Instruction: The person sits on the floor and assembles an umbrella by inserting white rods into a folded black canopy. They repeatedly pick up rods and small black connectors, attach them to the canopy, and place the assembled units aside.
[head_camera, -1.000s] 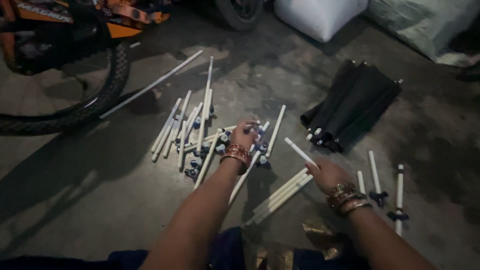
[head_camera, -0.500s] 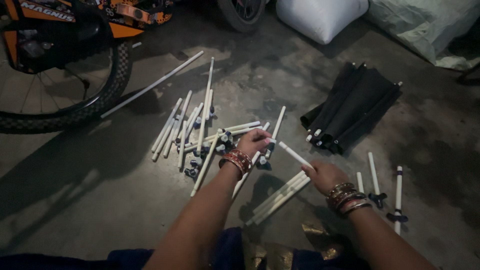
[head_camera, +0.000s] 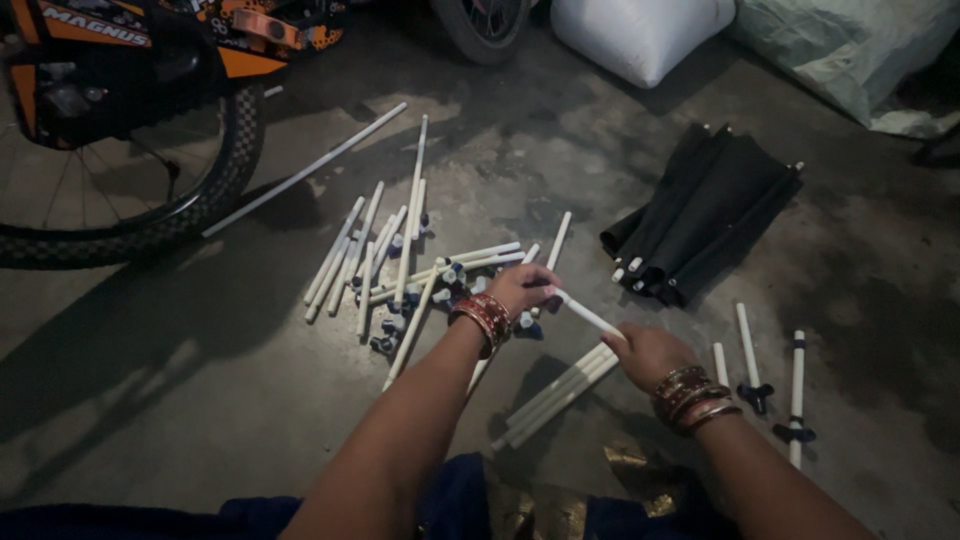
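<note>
- White and thin, a short plastic rod (head_camera: 588, 316) hangs slanted above the concrete floor (head_camera: 180, 400), held between both hands.
- At its upper end the left hand (head_camera: 522, 290) is closed on the rod, knuckles up, fingers curled down around it.
- At the lower end the right hand (head_camera: 648, 355) grips the same rod in a loose fist, thumb side toward the other hand.
- Both wrists carry stacked red and gold bangles (head_camera: 484, 318), and both forearms reach forward from the bottom of the view.
- Just under the hands lies a neat bundle of long white rods (head_camera: 556, 396), side by side and touching.
- Beyond the left hand a loose pile of white rods (head_camera: 400, 265) sprawls in all directions, some tipped with small dark connectors (head_camera: 384, 345).
- To the right of the right hand three more rods (head_camera: 770, 370) lie apart, two with dark clips at their ends.
- Further off, folded black fabric (head_camera: 705, 215) with white rod tips poking out sits in a soft heap.
- One long white pipe (head_camera: 305, 170) runs toward a bicycle wheel (head_camera: 130, 190) with a knobbly tyre and orange frame.
- White sacks (head_camera: 640, 35) slump at the far edge.
- Floor looks rough, stained and dimly lit.
</note>
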